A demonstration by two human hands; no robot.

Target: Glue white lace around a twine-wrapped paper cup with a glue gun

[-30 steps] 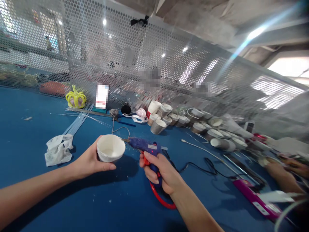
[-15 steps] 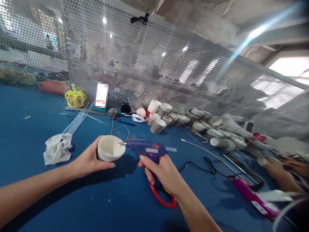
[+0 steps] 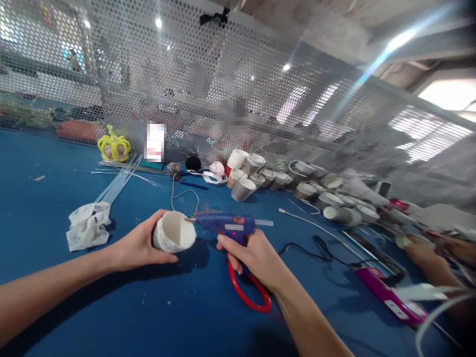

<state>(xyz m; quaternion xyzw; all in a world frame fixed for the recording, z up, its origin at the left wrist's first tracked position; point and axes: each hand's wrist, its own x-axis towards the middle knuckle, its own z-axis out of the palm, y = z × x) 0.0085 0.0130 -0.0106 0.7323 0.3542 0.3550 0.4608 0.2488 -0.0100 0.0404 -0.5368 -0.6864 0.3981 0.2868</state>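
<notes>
My left hand [image 3: 143, 244] is wrapped round a white paper cup [image 3: 174, 235], tilted so that its open mouth faces me. A blue hot glue gun [image 3: 219, 224] is gripped in my right hand [image 3: 255, 253], its small red light lit. The gun's metal nozzle is at the cup's far right rim; I cannot tell whether it touches. A clear glue stick [image 3: 264, 223] pokes out of the gun's back. Red scissors handles [image 3: 256, 297] show below my right hand, and how they are held is hidden.
Covered cups [image 3: 243, 189] stand in clusters along the perforated metal screen [image 3: 193, 89]. Glue sticks [image 3: 122, 181], crumpled white plastic [image 3: 89, 225], yarn [image 3: 174, 168] and a yellow crown-like piece [image 3: 114, 146] lie left. A purple power strip [image 3: 390, 295] and another person's hands [image 3: 420, 248] are at right.
The cup has shifted slightly right and tipped a little further. The glue gun stays with its nozzle near the rim, and the red handles have moved slightly.
</notes>
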